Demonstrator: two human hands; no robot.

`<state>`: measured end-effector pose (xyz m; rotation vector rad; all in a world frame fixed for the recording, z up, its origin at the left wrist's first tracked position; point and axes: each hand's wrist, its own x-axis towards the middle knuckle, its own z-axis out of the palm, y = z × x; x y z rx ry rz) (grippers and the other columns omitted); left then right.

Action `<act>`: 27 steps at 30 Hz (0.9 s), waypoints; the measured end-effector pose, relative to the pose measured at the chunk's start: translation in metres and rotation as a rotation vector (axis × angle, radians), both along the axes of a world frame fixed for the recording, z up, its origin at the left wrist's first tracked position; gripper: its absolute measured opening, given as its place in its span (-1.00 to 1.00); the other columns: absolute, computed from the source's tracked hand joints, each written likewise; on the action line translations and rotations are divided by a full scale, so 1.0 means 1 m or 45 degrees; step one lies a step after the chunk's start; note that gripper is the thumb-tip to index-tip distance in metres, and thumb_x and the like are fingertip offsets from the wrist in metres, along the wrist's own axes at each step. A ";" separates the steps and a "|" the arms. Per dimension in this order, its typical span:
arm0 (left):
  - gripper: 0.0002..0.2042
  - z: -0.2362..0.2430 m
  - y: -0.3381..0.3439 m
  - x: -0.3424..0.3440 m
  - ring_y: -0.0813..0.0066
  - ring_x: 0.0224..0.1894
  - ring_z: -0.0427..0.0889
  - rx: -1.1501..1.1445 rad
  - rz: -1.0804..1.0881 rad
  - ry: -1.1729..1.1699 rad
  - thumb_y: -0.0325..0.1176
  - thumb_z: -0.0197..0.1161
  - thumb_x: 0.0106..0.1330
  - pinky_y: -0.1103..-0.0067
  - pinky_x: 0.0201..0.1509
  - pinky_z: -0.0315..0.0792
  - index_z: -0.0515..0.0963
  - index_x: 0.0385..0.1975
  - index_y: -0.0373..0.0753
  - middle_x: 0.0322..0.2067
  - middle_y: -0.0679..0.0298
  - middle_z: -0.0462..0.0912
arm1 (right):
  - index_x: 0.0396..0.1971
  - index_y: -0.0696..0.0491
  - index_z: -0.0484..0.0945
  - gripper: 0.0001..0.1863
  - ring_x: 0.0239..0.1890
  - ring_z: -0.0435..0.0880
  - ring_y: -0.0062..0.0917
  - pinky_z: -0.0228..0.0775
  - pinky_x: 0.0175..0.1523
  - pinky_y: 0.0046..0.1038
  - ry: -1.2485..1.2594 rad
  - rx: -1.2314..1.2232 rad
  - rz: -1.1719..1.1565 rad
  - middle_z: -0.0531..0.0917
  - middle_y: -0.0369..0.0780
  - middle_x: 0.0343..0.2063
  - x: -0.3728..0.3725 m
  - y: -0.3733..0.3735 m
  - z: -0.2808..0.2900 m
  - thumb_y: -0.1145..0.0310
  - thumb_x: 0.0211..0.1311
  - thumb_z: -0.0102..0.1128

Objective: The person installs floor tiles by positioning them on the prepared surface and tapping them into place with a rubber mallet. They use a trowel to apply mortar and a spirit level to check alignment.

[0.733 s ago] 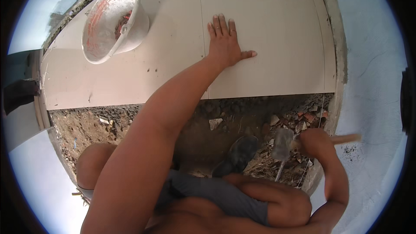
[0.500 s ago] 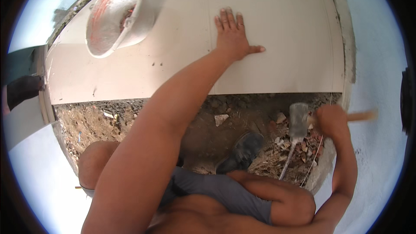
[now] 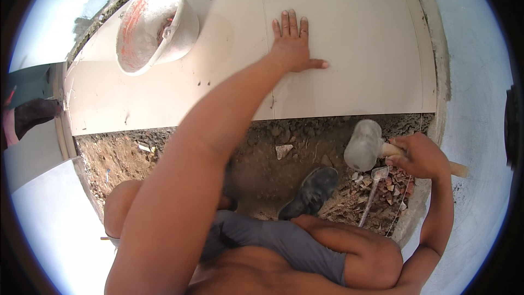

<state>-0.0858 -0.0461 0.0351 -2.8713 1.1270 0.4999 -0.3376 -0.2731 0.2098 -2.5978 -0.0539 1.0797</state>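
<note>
Flat on a large beige tile lies my left hand, its fingers spread and thumb out to the right. The tile's near edge borders a strip of bare earth and rubble. My right hand is wrapped round the wooden handle of a mallet, close behind its head. The mallet's pale grey head hangs over the dirt, just short of the tile edge. Below it a thin metal tool with a flat end, perhaps a trowel, lies on broken rubble.
A white bucket with reddish smears inside stands on the tiles at the far left. A taut string runs along the right side by the pale blue wall. My dark shoe rests on the earth. At the left edge, a dark-clad leg shows.
The mallet's head has tilted and shifted slightly left and up, and the right hand has turned with it. My left hand stays on the tile. The view has shifted a little.
</note>
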 end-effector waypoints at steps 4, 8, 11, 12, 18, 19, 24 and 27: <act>0.32 0.014 0.064 0.036 -0.16 0.51 -0.34 0.094 -0.402 0.000 0.62 0.05 -0.03 0.17 0.55 -0.29 -0.23 0.43 -0.48 0.43 -0.31 -0.30 | -0.30 0.10 0.56 -0.66 -0.58 0.56 -0.62 0.42 -0.48 -0.51 -0.127 0.764 -0.573 0.53 -0.30 -0.63 0.001 -0.003 0.019 0.09 0.26 0.26; 0.34 0.017 0.086 0.027 -0.11 0.52 -0.26 0.194 -0.412 -0.167 0.65 0.02 -0.08 0.22 0.56 -0.23 -0.17 0.43 -0.48 0.44 -0.26 -0.23 | -0.34 0.07 0.50 -0.62 -0.67 0.41 -0.75 0.23 -0.61 -0.64 -0.219 0.815 -1.135 0.46 -0.38 -0.66 -0.038 -0.005 -0.034 0.02 0.44 0.03; 0.36 0.013 0.090 0.023 -0.12 0.52 -0.25 0.228 -0.403 -0.205 0.68 -0.04 -0.11 0.21 0.56 -0.24 -0.15 0.42 -0.49 0.44 -0.25 -0.22 | -0.36 0.06 0.47 -0.63 -0.71 0.35 -0.77 0.16 -0.65 -0.67 -0.156 0.631 -1.425 0.44 -0.38 -0.67 -0.045 0.016 -0.050 0.04 0.47 -0.02; 0.36 0.013 0.090 0.022 -0.11 0.51 -0.24 0.239 -0.403 -0.216 0.69 -0.06 -0.12 0.21 0.56 -0.24 -0.15 0.42 -0.50 0.44 -0.25 -0.22 | -0.36 0.06 0.46 -0.62 -0.71 0.33 -0.77 0.14 -0.67 -0.67 -0.153 0.633 -1.495 0.43 -0.38 -0.67 -0.043 0.018 -0.053 0.03 0.47 -0.03; 0.37 0.012 0.093 0.020 -0.10 0.52 -0.26 0.297 -0.384 -0.231 0.71 -0.12 -0.13 0.21 0.56 -0.24 -0.17 0.43 -0.48 0.45 -0.24 -0.23 | -0.25 0.08 0.41 -0.55 -0.70 0.36 -0.76 0.17 -0.70 -0.68 -0.802 1.044 -1.528 0.43 -0.37 -0.64 -0.018 0.021 -0.031 -0.08 0.43 -0.01; 0.37 0.011 0.093 0.020 -0.09 0.52 -0.27 0.302 -0.381 -0.220 0.71 -0.12 -0.14 0.22 0.56 -0.24 -0.18 0.43 -0.47 0.45 -0.23 -0.23 | -0.24 0.08 0.41 -0.54 -0.70 0.37 -0.76 0.18 -0.70 -0.68 -0.906 1.046 -1.523 0.43 -0.37 -0.63 -0.013 0.029 -0.033 -0.09 0.43 -0.01; 0.40 0.007 0.086 0.021 -0.03 0.53 -0.31 0.236 -0.385 -0.211 0.74 -0.14 -0.19 0.23 0.56 -0.29 -0.21 0.45 -0.44 0.47 -0.17 -0.24 | -0.37 0.06 0.41 -0.48 -0.69 0.33 -0.77 0.11 -0.70 -0.66 -0.945 0.334 -1.097 0.37 -0.40 -0.64 -0.041 -0.004 -0.134 -0.16 0.45 -0.08; 0.39 0.004 0.095 0.022 -0.02 0.53 -0.31 0.254 -0.364 -0.235 0.74 -0.15 -0.17 0.23 0.56 -0.29 -0.21 0.45 -0.43 0.47 -0.16 -0.23 | -0.43 0.04 0.41 -0.52 -0.70 0.29 -0.78 0.09 -0.68 -0.66 -0.379 0.526 -1.455 0.32 -0.42 -0.68 -0.002 0.005 -0.077 -0.09 0.48 -0.08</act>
